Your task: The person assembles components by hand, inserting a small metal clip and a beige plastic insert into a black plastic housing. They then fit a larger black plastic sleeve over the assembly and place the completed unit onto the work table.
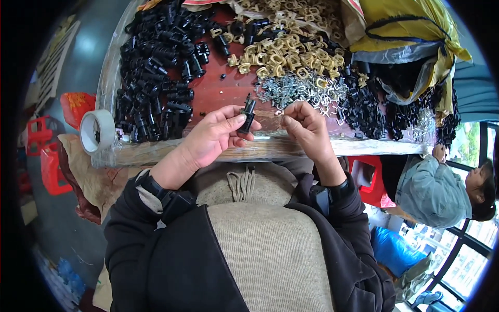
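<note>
My left hand [218, 127] is closed around a small black plastic part [248, 115], held upright near the table's front edge. A thin, dark toothed tip sticks up from the top of that part. To its right, my right hand [307, 127] is raised with thumb and forefinger pinched together. Whatever sits between those fingertips is too small to make out. Just beyond my right hand lies a pile of small silvery metal pieces [296, 89]. Behind it spreads a heap of beige plastic rings [291, 54].
Black cylindrical parts [156, 67] are heaped at the left. A tape roll [97, 132] hangs at the table's left corner. Small black clips [366, 109] and a yellow sack [410, 26] lie at the right. A co-worker [442, 187] sits at the right, beside a red stool [366, 179].
</note>
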The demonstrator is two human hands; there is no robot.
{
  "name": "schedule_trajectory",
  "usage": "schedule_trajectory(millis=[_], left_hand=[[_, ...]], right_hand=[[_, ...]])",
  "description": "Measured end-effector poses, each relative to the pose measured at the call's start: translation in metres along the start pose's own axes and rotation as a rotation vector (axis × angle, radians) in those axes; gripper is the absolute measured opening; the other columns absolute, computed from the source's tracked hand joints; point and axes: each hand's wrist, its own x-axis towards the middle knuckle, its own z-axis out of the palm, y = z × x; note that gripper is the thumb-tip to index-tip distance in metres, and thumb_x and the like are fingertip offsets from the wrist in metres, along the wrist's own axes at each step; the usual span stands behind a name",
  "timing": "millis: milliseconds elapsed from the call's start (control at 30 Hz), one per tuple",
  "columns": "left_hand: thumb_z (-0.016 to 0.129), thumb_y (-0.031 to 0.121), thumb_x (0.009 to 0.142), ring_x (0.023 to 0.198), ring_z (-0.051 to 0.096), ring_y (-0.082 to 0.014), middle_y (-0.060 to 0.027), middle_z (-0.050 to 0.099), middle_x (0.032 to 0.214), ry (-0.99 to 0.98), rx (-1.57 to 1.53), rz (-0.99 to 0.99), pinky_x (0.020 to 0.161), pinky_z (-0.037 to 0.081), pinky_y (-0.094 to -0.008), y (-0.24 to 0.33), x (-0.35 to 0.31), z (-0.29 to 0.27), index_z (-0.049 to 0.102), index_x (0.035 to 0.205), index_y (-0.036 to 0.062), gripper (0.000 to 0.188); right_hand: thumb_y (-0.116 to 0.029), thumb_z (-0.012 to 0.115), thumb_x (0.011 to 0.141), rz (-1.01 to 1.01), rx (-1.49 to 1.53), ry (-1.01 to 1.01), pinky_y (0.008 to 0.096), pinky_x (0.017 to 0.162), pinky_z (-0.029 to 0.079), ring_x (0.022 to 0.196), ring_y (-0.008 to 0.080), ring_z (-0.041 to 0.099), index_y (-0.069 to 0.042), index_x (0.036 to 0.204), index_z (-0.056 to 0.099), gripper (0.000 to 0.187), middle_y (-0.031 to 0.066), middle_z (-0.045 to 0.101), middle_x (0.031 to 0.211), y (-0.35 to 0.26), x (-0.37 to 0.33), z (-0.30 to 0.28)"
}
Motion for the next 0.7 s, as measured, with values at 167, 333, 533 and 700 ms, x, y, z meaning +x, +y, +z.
schedule_trajectory(millis=[167, 333, 533, 700], left_hand=[[0.054, 0.009, 0.078, 0.071, 0.054, -0.0096, -0.0067, 0.056, 0.089, 0.024, 0.189, 0.013, 0.061, 0.044, -0.0212, -0.009, 0.021, 0.024, 0.050, 0.096, 0.0038, 0.019], [0.058, 0.005, 0.074, 0.067, 0.053, -0.0079, -0.0053, 0.055, 0.082, -0.012, 0.305, 0.036, 0.060, 0.043, -0.0201, -0.016, 0.038, 0.031, 0.053, 0.087, 0.0028, 0.014], [0.059, 0.005, 0.073, 0.066, 0.050, -0.0074, -0.0022, 0.054, 0.073, 0.035, 0.727, 0.414, 0.059, 0.040, -0.0211, -0.018, 0.039, 0.030, 0.054, 0.079, 0.0018, 0.008], [0.059, 0.003, 0.072, 0.067, 0.050, -0.0078, -0.0028, 0.054, 0.073, 0.070, 0.822, 0.530, 0.060, 0.041, -0.0231, -0.015, 0.031, 0.028, 0.054, 0.077, 0.0015, 0.007]], right_hand=[[-0.013, 0.047, 0.084, 0.071, 0.473, -0.060, 0.0152, 0.044, 0.030, 0.051, 0.0036, 0.040, -0.004, 0.098, 0.041, 0.018, 0.0016, 0.050, 0.070, -0.013, -0.012, 0.001], [-0.016, 0.047, 0.084, 0.071, 0.591, -0.113, 0.0154, 0.044, 0.030, 0.052, 0.0043, 0.040, -0.004, 0.102, 0.039, 0.023, 0.0015, 0.049, 0.071, -0.015, -0.011, 0.002], [-0.016, 0.046, 0.085, 0.119, 0.612, -0.144, 0.0156, 0.047, 0.031, 0.055, 0.0045, 0.041, -0.003, 0.102, 0.039, 0.022, 0.0018, 0.050, 0.072, -0.019, -0.009, 0.004], [-0.016, 0.046, 0.085, 0.119, 0.538, -0.126, 0.0165, 0.050, 0.035, 0.058, 0.0053, 0.044, -0.002, 0.101, 0.039, 0.022, 0.0022, 0.050, 0.073, -0.024, -0.008, 0.013]])
